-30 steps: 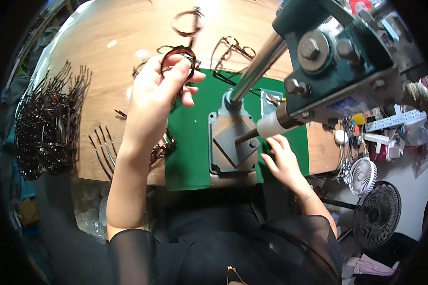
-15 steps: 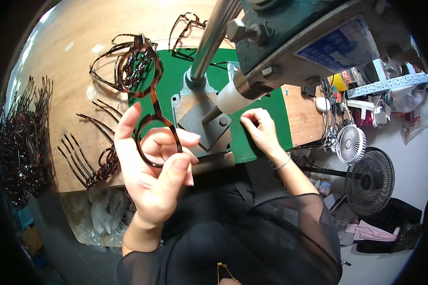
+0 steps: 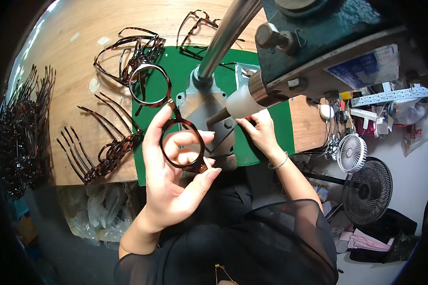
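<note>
My left hand (image 3: 169, 190) is raised over the near edge of the table, its fingers closed on a tortoiseshell eyeglass frame front (image 3: 172, 103). The frame tilts, one round rim up and to the left, the other among my fingers; no temples show on it. On the green mat (image 3: 280, 124), my right hand (image 3: 261, 135) rests beside the base plate of a bench press (image 3: 195, 102), thumb and fingers drawn together. The press's white sleeve (image 3: 238, 102) partly covers those fingertips, and what they pinch, if anything, cannot be made out.
Tortoiseshell glasses lie in a pile (image 3: 140, 52), with more glasses (image 3: 195, 28) behind the press column (image 3: 223, 38). Temple pieces (image 3: 107, 159) stand near the front edge; a large heap (image 3: 26, 137) is at far left. Fans (image 3: 366, 190) stand at right.
My left hand has moved right and slightly down with the frame front, which has turned so its rims show more face-on. My right hand has stayed nearly in place. The view has shifted a little.
</note>
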Available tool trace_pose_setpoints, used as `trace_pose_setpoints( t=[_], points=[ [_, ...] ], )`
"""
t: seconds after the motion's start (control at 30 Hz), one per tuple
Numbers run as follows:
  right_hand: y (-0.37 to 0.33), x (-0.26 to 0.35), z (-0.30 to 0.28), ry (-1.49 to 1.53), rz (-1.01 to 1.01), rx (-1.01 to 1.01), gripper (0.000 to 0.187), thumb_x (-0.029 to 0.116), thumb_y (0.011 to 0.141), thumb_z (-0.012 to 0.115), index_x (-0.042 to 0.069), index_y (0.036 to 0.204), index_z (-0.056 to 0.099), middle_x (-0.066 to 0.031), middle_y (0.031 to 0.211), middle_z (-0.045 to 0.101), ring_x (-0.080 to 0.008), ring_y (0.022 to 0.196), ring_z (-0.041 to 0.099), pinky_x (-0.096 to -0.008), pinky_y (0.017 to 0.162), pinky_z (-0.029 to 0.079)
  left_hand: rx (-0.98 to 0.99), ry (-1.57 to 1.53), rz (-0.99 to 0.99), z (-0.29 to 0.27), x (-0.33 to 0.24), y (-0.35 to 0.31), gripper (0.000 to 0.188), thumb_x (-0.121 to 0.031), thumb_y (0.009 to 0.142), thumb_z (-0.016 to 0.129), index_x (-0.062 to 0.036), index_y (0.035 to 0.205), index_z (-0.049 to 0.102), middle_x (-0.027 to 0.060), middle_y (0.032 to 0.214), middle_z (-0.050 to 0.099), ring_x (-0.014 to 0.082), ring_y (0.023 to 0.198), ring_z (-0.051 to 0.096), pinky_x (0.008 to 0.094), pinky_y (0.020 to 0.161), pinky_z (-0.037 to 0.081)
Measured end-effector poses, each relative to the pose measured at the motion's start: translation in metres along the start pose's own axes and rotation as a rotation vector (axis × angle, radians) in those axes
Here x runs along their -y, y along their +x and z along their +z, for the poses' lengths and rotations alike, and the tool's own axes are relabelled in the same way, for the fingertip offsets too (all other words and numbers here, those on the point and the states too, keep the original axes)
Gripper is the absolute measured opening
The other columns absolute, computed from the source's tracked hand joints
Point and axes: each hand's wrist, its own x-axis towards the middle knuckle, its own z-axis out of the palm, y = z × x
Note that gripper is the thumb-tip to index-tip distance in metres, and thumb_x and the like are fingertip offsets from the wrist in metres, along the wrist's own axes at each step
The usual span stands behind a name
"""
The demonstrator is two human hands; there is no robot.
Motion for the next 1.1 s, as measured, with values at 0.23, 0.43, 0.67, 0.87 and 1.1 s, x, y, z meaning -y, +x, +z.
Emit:
trace_pose_setpoints(
  t=[0.23, 0.43, 0.67, 0.87, 1.1],
  points=[
    [0.008, 0.077, -0.052, 0.265, -0.051, 0.084, 0.011, 0.003, 0.07, 0.064, 0.003, 0.075, 0.055, -0.0062, 0.073, 0.052, -0.0208, 0.069, 0.049, -0.0285, 0.063, 0.041, 0.185, 0.236, 0.029, 0.001, 0.003, 0.001, 0.086, 0.011, 0.069, 0.062, -0.0025, 0.135, 0.008, 0.0162, 0.109, 0.053, 0.0121, 0.077, 0.058, 0.0227, 0.074, 0.047],
    [0.016, 0.132, -0.066, 0.446, -0.452, 0.273, 0.017, 0.003, 0.067, 0.067, 0.007, 0.077, 0.055, -0.0038, 0.076, 0.055, -0.0225, 0.07, 0.051, -0.0306, 0.063, 0.042, 0.213, 0.067, -0.093, 0.007, 0.0, -0.006, 0.083, 0.013, 0.071, 0.052, -0.0048, 0.136, 0.003, 0.018, 0.116, 0.047, 0.0133, 0.09, 0.056, 0.0248, 0.081, 0.045],
    [0.017, 0.134, -0.067, 0.503, -0.423, 0.285, 0.015, 0.007, 0.065, 0.072, 0.009, 0.076, 0.061, -0.0012, 0.072, 0.058, -0.0182, 0.069, 0.05, -0.0282, 0.065, 0.043, 0.26, 0.155, -0.011, 0.005, 0.001, -0.008, 0.085, 0.014, 0.07, 0.053, -0.0046, 0.136, 0.003, 0.0175, 0.115, 0.048, 0.0139, 0.094, 0.055, 0.024, 0.081, 0.044],
    [0.014, 0.132, -0.064, 0.609, -0.312, 0.346, 0.013, 0.009, 0.07, 0.069, 0.008, 0.077, 0.058, -0.0013, 0.072, 0.057, -0.0193, 0.069, 0.049, -0.0297, 0.071, 0.043, 0.253, 0.139, -0.01, 0.004, 0.002, -0.009, 0.085, 0.015, 0.07, 0.054, -0.0042, 0.135, 0.004, 0.0191, 0.115, 0.047, 0.015, 0.091, 0.057, 0.0242, 0.08, 0.045],
    [0.011, 0.133, -0.057, 0.608, -0.324, 0.265, 0.01, 0.013, 0.074, 0.066, 0.007, 0.076, 0.058, -0.0022, 0.071, 0.056, -0.0205, 0.067, 0.049, -0.031, 0.073, 0.044, 0.228, 0.107, -0.054, 0.006, -0.002, -0.008, 0.084, 0.014, 0.07, 0.056, -0.0043, 0.135, 0.005, 0.0179, 0.116, 0.047, 0.0123, 0.089, 0.056, 0.0234, 0.077, 0.046]
  ],
)
